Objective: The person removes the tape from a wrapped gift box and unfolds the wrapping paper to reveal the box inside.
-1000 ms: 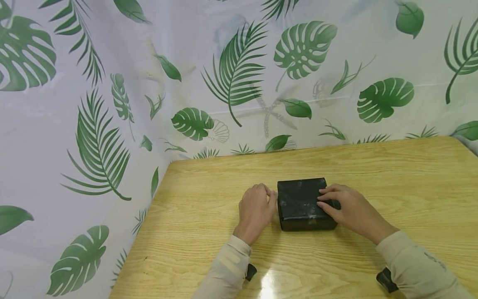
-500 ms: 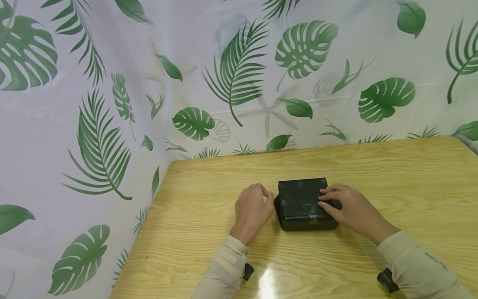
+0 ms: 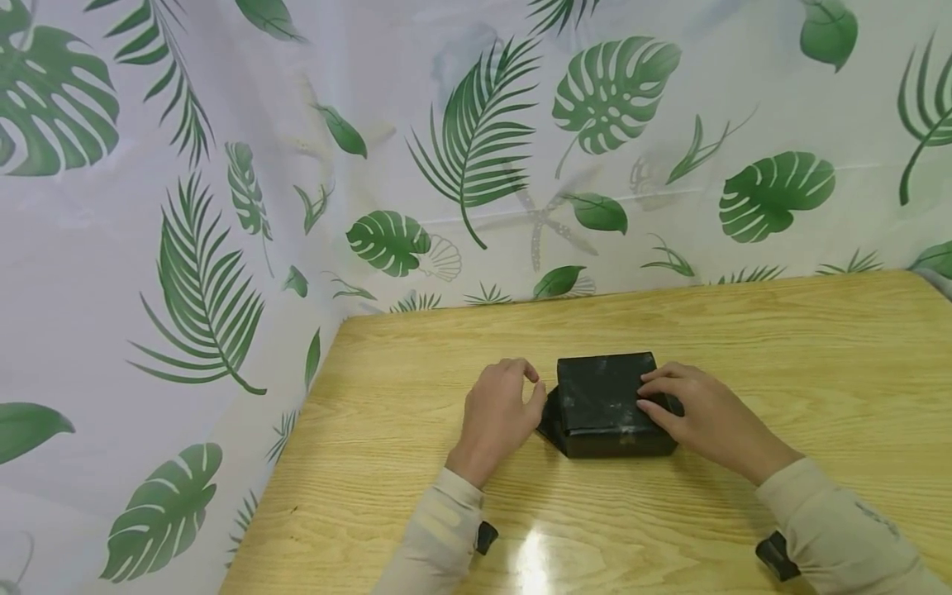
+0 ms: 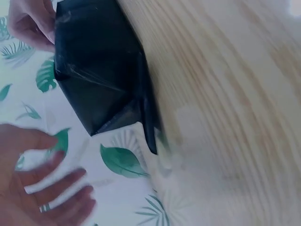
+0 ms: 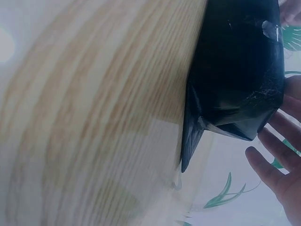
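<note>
A box wrapped in shiny black sheet (image 3: 606, 395) lies flat on the table in front of me. Off its left end sticks a pointed flap (image 3: 553, 421) of the wrapping. Beside that flap is my left hand (image 3: 494, 421); in the left wrist view its spread fingers (image 4: 61, 188) stand apart from the box. My right hand (image 3: 702, 417) is at the box's right end, fingertips touching the top edge. The right wrist view shows those fingers loosely extended, and a loose lower flap (image 5: 190, 141) of wrapping juts out at this end.
The wood-grain table (image 3: 387, 388) extends around the box on all sides. A white sheet with green leaf prints (image 3: 632, 165) hangs behind and to the left. Small black pieces (image 3: 777, 555) sit at both wrists, under the sleeves.
My left hand has drawn away from the box's left end, a little to the left. The wrapping flap there now sticks outward. My right hand stays at its end.
</note>
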Action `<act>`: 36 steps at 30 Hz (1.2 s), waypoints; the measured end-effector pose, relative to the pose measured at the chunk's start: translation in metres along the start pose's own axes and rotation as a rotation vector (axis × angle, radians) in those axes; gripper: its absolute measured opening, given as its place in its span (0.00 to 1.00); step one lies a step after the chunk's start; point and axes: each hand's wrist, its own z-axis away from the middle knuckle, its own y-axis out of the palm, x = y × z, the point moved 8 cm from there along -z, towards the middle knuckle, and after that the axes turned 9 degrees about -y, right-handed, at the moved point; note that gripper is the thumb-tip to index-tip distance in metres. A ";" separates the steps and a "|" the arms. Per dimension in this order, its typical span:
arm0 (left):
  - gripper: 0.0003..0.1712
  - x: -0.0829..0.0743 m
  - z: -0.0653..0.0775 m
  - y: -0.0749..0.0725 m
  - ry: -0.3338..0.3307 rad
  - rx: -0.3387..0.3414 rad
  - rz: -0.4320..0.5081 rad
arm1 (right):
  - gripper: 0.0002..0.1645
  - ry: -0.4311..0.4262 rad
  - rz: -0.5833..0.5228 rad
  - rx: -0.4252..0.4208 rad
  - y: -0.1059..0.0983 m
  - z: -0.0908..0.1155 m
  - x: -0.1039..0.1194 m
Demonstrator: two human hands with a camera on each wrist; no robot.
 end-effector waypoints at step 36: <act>0.22 -0.051 0.020 0.041 0.390 0.393 0.050 | 0.40 -0.638 0.273 -0.171 0.009 0.016 0.054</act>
